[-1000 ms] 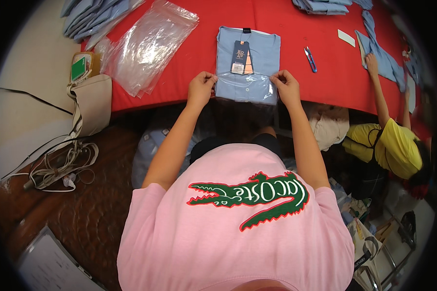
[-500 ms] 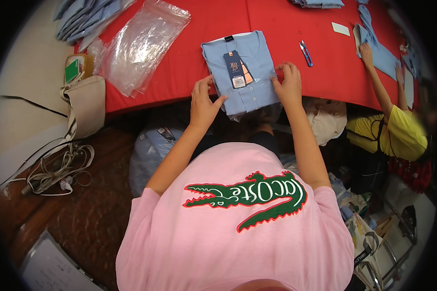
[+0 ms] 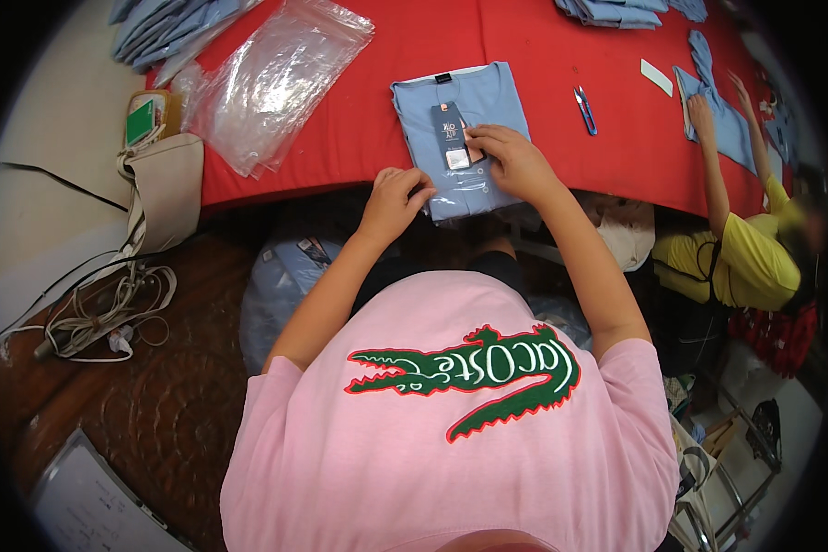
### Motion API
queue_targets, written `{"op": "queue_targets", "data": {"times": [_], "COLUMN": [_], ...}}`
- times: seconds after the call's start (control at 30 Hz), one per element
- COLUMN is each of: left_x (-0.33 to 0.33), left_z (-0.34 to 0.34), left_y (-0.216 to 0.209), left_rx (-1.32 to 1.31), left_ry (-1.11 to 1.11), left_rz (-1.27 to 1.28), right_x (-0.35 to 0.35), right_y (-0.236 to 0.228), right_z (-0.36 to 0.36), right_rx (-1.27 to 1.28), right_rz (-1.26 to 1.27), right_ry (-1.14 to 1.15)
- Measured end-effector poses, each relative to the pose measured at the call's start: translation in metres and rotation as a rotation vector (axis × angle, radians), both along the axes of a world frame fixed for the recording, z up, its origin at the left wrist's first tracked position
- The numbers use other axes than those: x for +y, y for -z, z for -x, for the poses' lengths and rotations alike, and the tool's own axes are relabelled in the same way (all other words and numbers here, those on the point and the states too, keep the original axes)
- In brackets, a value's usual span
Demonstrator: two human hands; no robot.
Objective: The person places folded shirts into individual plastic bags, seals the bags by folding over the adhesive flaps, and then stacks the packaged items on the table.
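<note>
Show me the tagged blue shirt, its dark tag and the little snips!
Folded blue shirt (image 3: 484, 103), head view: upper front.
Dark hang tag (image 3: 450, 134), head view: its middle.
Thread snips (image 3: 588, 116), head view: blue handles.

I see glare on the flat clear plastic bags (image 3: 281, 87). Shadow sits beneath the red cloth-covered table (image 3: 616, 120); black vignetting rings everything.

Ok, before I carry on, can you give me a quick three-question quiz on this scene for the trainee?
1. Which hand is nearer the dark hang tag?
2. True or false: the snips lie to the right of the folded blue shirt.
3. Fill in the colour: the clear bags lie on a ___ cloth.

Key: 1. The right hand. 2. True. 3. Red.
</note>
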State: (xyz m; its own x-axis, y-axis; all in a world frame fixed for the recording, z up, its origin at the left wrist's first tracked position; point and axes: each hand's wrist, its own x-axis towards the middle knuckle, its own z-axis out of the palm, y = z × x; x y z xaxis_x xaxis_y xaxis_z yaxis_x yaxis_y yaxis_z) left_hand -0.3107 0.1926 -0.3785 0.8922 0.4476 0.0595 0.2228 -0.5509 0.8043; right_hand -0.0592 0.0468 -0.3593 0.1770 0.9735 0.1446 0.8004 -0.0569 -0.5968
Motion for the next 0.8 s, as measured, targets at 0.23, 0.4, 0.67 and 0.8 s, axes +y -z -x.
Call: {"op": "queue_targets", "data": {"times": [0.23, 0.4, 0.67, 0.8], "left_x": [0.010, 0.012, 0.044, 0.056], "left_z": [0.020, 0.013, -0.016, -0.022], "left_y": [-0.003, 0.008, -0.017, -0.038], "left_rx": [0.152, 0.041, 0.080, 0.121], "left_ry": [0.186, 0.083, 0.055, 0.114], "left_rz": [0.109, -0.308, -0.227, 0.043], "right_x": [0.001, 0.004, -0.021, -0.025], "right_y": [-0.019, -0.029, -0.012, -0.019], "right_z": [0.002, 0.007, -0.027, -0.033], "right_rx": [-0.019, -0.114, 0.411, 0.619], "right_rz": [0.040, 0.098, 0.319, 0.319], "right_ry": [-0.056, 0.040, 0.362, 0.427]}}
